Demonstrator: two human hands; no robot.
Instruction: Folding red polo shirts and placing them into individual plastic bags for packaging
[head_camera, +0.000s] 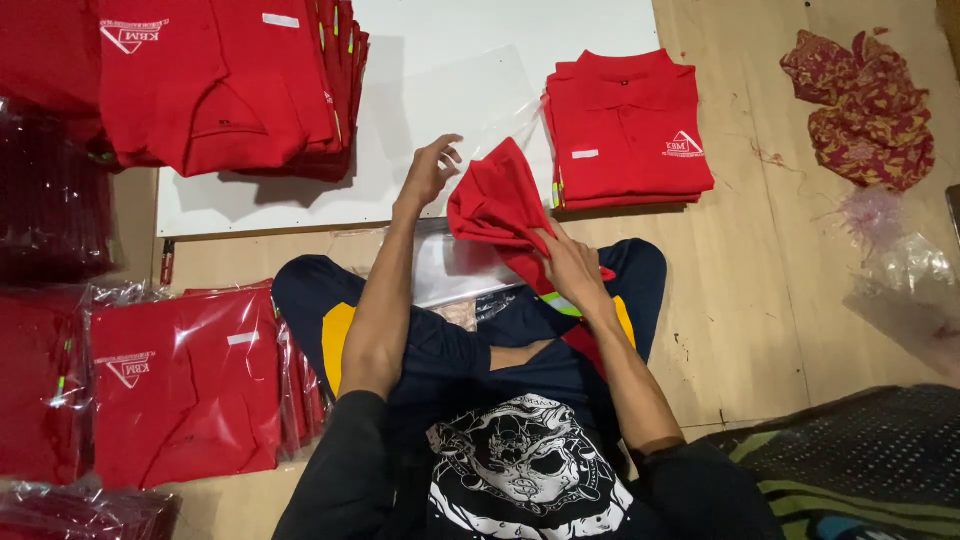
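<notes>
Head view: a person is seen seated cross-legged on a wooden floor (760, 300), a loosely folded red shirt (495, 205) held up over the lap, just in front of a white board (440, 60). The shirt's lower edge is pinched by the right hand (572, 268), grip closed on the cloth. The left hand (430, 170) is raised just beside the shirt's left edge, fingers spread and open, nothing clamped; contact w/ the cloth can't be told. A clear plastic bag (455, 265) is laid flat betw. the knees and the board, under the shirt; its mouth can't be made out. To the right, partly on the board, a neat stack of folded red polo shirts (625, 130) is seen, unbagged. At top left a larger pile of red shirts (225, 80) is spread over the board's corner. At lower left, bagged red shirts (185, 385) are stacked, each sealed in a clear sleeve w/ one folded shirt inside; more bagged ones are piled along the left edge. At far right a crumpled patterned cloth (865, 105) and loose clear plastic (905, 270) are left on the floor.
</notes>
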